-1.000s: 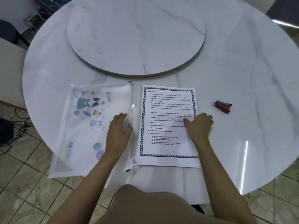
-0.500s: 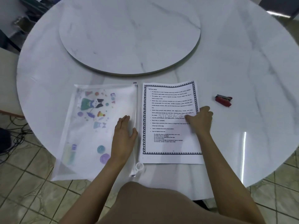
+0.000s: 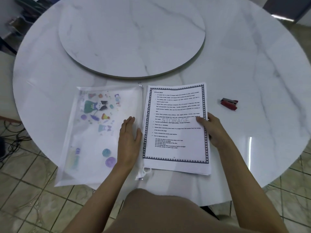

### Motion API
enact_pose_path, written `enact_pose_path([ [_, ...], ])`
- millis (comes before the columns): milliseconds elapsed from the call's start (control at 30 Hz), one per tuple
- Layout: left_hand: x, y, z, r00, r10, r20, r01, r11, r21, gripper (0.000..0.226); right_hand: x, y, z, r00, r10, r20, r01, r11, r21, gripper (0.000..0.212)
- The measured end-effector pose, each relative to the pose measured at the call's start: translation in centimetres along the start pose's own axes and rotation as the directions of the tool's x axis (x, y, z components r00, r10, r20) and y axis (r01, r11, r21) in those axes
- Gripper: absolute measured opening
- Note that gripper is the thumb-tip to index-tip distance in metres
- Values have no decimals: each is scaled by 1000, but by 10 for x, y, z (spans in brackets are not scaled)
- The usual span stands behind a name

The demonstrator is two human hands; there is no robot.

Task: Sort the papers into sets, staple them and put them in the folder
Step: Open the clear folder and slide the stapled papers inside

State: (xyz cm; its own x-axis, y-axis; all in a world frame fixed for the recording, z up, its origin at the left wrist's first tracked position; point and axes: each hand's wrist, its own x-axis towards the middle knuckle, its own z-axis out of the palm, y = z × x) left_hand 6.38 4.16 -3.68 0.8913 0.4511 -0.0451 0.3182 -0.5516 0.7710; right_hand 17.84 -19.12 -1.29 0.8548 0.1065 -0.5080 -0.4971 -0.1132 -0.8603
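A stack of printed papers (image 3: 175, 105) with a dark patterned border lies near the table's front edge. A translucent zip folder (image 3: 94, 132) with cartoon prints lies to its left, hanging partly over the edge. My left hand (image 3: 128, 140) rests flat on the folder's right side, fingers straight. My right hand (image 3: 213, 130) grips the stack's right edge, thumb on top of the page and fingers under it. That edge is lifted slightly. A small red stapler (image 3: 229, 104) lies on the table to the right of the papers, apart from both hands.
The round white marble table (image 3: 252, 68) carries a raised turntable disc (image 3: 131, 36) at its centre. Tiled floor and cables show at the lower left. My lap fills the bottom of the view.
My right hand slid from the middle of the page to its right edge and took hold of it, raising the edge. My left hand stayed flat on the folder.
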Motion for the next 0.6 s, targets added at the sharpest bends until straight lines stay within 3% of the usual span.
enact_pose_path([
  [133,-2,4,2,1000,9,-6,-9,1000,-11,43,-11,5,7,988,-149,29,151,986,-71,28],
  [233,-4,6,4,1000,16,-4,-17,1000,-20,43,-14,2,4,976,-212,-51,207,974,-97,30],
  [433,-2,11,3,999,12,-32,-13,999,-42,42,-13,-3,-20,946,-311,-94,268,910,-315,34],
  [600,3,14,4,999,14,-34,-15,1000,-25,42,-13,-6,-32,922,-354,-159,307,916,-259,36],
])
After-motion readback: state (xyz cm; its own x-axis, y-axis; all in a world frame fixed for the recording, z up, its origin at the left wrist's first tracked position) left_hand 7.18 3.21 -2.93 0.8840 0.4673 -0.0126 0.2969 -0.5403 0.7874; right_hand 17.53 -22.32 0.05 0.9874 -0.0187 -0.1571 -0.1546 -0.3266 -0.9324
